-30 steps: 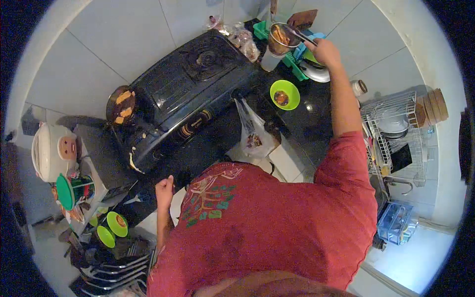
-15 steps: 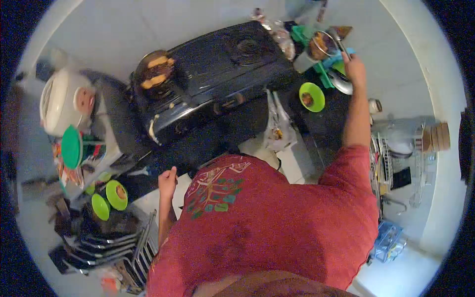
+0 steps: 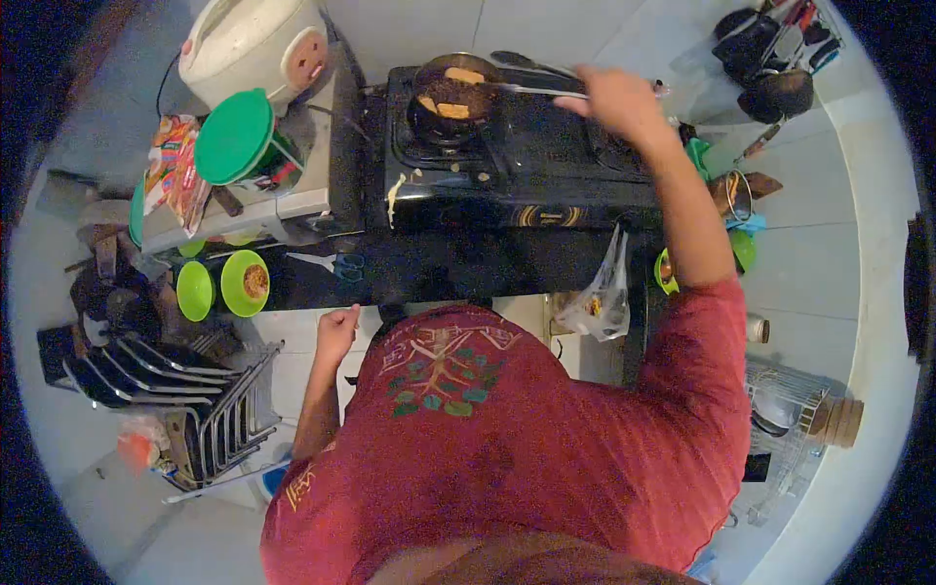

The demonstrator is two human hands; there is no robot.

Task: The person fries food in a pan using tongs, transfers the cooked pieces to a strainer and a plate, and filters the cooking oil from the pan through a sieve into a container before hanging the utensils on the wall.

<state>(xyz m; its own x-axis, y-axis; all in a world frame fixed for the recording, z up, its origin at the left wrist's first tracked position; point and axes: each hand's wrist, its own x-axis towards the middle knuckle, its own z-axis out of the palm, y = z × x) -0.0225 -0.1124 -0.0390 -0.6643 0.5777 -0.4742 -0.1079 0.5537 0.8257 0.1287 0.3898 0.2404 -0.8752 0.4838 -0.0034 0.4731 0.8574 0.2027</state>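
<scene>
My right hand (image 3: 621,105) is closed around the end of a pair of metal tongs (image 3: 541,92), held over the black stove (image 3: 546,156). The tongs' arms point left toward a dark pan (image 3: 429,125) on the left burner. Several golden-brown pieces (image 3: 451,110) lie in the pan, and one tong arm reaches its right edge. Near my body, in front of the counter, my left hand (image 3: 337,330) is curled, with nothing visible in it.
Scissors (image 3: 341,264) and green bowls (image 3: 245,284) are at the left, below a rice cooker (image 3: 255,58) and a green-lidded container (image 3: 235,136). A plastic bag (image 3: 603,310) hangs at the counter's front. A strainer (image 3: 737,192) stands at the right.
The view has swung left. My right hand has moved with the tongs from the strainer to above the stove, beside the pan. My left hand stays curled near my body.
</scene>
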